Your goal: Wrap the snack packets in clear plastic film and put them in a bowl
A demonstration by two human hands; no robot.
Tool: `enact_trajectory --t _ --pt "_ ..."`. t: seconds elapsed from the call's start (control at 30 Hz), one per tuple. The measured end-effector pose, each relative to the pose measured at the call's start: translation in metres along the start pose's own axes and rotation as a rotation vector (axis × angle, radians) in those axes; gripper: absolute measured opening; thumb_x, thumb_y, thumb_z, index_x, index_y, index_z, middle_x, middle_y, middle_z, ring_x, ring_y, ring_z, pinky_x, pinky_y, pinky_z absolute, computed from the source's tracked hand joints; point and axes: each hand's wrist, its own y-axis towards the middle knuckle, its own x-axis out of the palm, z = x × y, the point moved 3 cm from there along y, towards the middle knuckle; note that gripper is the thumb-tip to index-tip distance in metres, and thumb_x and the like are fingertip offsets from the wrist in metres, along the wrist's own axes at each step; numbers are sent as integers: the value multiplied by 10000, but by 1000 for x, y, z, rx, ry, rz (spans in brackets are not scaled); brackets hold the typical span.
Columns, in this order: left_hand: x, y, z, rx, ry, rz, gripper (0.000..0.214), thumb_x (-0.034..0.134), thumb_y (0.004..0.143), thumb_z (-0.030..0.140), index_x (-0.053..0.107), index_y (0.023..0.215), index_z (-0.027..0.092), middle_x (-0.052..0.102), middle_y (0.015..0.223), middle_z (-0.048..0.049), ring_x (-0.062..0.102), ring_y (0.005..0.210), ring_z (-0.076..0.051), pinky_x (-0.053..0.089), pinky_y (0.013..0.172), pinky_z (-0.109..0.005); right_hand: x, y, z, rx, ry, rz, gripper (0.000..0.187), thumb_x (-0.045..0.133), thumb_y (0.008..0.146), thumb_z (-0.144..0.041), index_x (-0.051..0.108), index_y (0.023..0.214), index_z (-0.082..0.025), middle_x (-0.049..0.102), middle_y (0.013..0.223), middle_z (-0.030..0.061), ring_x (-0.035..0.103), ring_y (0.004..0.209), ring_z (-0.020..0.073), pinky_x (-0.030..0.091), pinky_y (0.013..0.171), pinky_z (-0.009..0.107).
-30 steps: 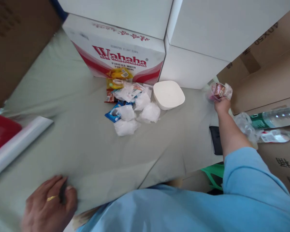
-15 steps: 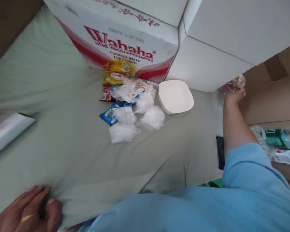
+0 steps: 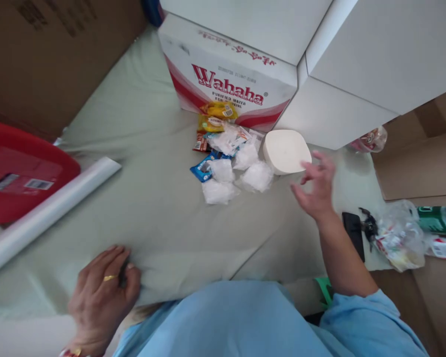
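My right hand hovers at the right edge of a white rounded-square plastic container. Its fingers are apart, a little blurred, with nothing in them. Beside the container lies a pile of packets: crumpled clear plastic packets, a blue packet, a brown-red packet and yellow packets. My left hand rests on the cloth near the front edge, fingers curled. Something small and dark shows between its thumb and fingers; I cannot make out what it is.
A Wahaha carton and white boxes stand behind. On the left are a red container and a white roll. To the right: a phone, keys, a plastic bag and a see-through bag with red contents.
My right hand has come away from the see-through bag at the far right and moved left to the white container. My left hand stays on the cloth. The view has shifted left.
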Motion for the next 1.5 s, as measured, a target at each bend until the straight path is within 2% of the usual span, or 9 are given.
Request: enact_trajectory --t 0.13,0.37,0.47,0.57,0.8,0.93,1.1,1.27,1.5 --pt "0 1 2 38 4 7 283 731 771 237 734 1051 274 787 1147 -44 742 1136 -344 601 1021 -567 38 -2 -32 -159 -43 -248 219 759 881 -437 769 1066 -320 572 1528 56 634 1108 273 554 1011 492" --pt "-9 3 29 -112 -109 35 154 705 879 300 721 1022 246 707 1163 -87 662 1201 -369 511 1076 -593 11 -57 -21 439 245 519 370 657 927 -616 613 921 -249 555 786 -2 521 647 147 423 544 250" --pt "2 6 66 -205 -378 -155 204 633 944 417 731 976 241 726 930 -63 701 887 -266 579 828 -430 24 -117 -27 677 596 303 430 778 846 -625 567 841 -251 381 614 -87 307 503 92 252 460 214" --pt "28 6 118 -277 -780 -627 356 587 978 564 745 959 246 715 812 -44 671 743 -207 560 693 -335 37 -172 -49 723 708 15 399 809 856 -574 607 781 -238 422 611 -74 333 517 91 297 486 221" --pt "70 20 210 -616 -1432 -1075 693 799 810 692 590 1299 247 604 1379 -154 659 1190 -278 607 836 -372 19 -208 -100 426 626 -199 158 756 928 -411 773 811 -305 728 1234 47 672 1181 261 529 1017 394" --pt "79 33 214 -747 -1492 -963 597 944 712 465 641 1162 216 667 1190 -86 662 1078 -215 564 836 -331 13 -205 -110 324 622 -282 80 752 928 -326 803 866 -329 703 1397 43 659 1284 285 504 1099 449" --pt "75 45 177 -941 -1576 -748 442 963 619 333 603 838 199 614 813 29 644 765 -120 505 687 -234 20 -212 -84 575 781 -36 174 786 902 -402 736 806 -267 755 1302 57 718 1146 262 534 1060 459" --pt "55 41 148 -751 -1346 -573 385 894 685 387 624 889 203 627 865 6 635 804 -144 496 705 -256 29 -214 -61 758 1032 80 179 831 811 -427 736 819 -275 815 1070 41 753 1071 281 560 1036 510" --pt "38 48 193 130 -862 -454 818 943 668 595 631 1347 263 566 1483 -155 490 1440 -372 378 1224 -570 25 -197 -76 691 1174 -8 127 788 791 -412 755 800 -289 784 1271 43 730 1202 332 476 1146 619"
